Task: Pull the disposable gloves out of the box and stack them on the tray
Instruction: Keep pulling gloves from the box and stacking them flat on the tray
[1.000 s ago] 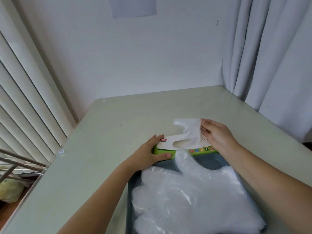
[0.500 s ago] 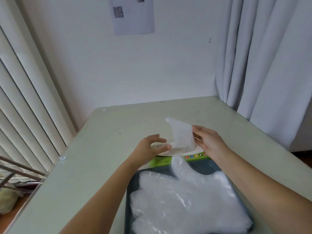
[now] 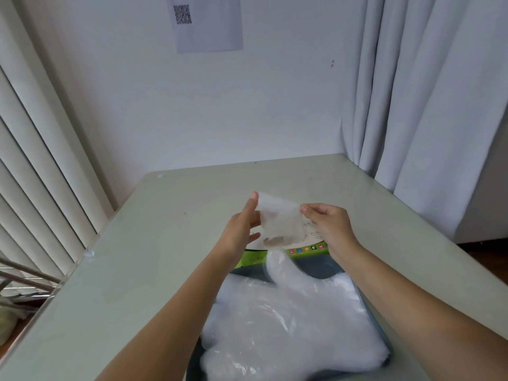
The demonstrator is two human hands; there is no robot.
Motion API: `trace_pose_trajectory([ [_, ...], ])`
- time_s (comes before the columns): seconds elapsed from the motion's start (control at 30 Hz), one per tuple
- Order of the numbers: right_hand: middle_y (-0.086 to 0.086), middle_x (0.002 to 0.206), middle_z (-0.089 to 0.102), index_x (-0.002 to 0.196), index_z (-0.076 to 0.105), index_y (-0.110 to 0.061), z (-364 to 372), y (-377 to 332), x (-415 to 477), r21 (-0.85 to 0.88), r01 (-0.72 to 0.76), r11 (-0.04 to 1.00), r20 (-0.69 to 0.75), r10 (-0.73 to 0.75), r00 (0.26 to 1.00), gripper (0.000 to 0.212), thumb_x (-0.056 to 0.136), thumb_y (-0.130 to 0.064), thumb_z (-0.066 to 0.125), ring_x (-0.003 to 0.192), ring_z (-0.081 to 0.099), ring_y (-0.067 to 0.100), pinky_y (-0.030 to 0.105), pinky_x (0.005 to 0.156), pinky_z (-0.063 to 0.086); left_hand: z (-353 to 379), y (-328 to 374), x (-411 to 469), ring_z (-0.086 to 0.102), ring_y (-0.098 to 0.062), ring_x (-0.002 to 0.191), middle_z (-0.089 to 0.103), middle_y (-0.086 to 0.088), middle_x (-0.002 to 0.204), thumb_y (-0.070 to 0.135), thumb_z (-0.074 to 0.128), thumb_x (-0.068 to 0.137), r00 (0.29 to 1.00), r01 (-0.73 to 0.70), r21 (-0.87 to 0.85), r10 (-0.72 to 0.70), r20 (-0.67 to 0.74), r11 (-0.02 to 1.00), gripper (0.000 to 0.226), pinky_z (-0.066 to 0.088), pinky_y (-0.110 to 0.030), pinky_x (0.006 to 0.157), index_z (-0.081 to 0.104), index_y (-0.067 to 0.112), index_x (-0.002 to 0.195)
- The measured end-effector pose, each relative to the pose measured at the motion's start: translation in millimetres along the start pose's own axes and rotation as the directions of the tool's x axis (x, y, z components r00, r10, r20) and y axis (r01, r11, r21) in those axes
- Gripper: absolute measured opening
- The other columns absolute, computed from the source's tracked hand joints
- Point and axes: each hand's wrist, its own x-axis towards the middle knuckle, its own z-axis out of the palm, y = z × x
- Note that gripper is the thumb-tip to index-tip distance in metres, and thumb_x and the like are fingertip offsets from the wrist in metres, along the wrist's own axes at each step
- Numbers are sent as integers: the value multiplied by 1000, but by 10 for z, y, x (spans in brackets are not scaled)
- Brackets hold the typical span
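Observation:
A clear plastic glove [image 3: 280,222] hangs above the green and white glove box [image 3: 305,250], its lower end still at the box's opening. My left hand [image 3: 242,232] pinches the glove's left top corner and my right hand [image 3: 328,226] pinches its right top corner, stretching it between them. In front of the box lies a dark tray [image 3: 321,270] with a pile of clear gloves [image 3: 288,325] spread over it.
The pale green table [image 3: 137,270] ends at the white wall behind. Vertical blinds [image 3: 41,188] stand at the left and a grey curtain [image 3: 426,105] at the right. A sheet with a QR code [image 3: 206,23] hangs on the wall.
My left hand left the box's side, rose and took the glove's left corner. Both hands lifted the glove higher out of the box. The view tilted upward.

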Motion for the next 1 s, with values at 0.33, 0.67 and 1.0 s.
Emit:
trace_pose_trajectory([
  [0.33,1,89,70,88,71,-18,-38,2,15,11,-38,999,-115,39,993,7,89,-16,65,86,64,14,28,84,52,25,-103,14,35,-18,63,31,-5,60,36,78,76,988,-62,150,82,-128,987,56,31,-23,64,32,21,51],
  [0.67,-14,143,36,127,58,-31,66,-126,-212,-444,506,740,477,-283,832,54,76,-31,78,135,25,3,17,108,19,-54,-131,22,32,-13,52,35,4,52,36,75,79,987,-95,236,122,-102,967,49,28,-18,53,38,16,54],
  [1.0,6,63,32,65,49,-15,-69,-41,124,-153,21,988,-136,-42,990,29,82,-28,68,62,30,17,31,60,28,-396,-21,56,54,-12,65,64,-3,63,32,63,92,954,-67,245,134,-267,967,52,42,-26,72,50,20,43],
])
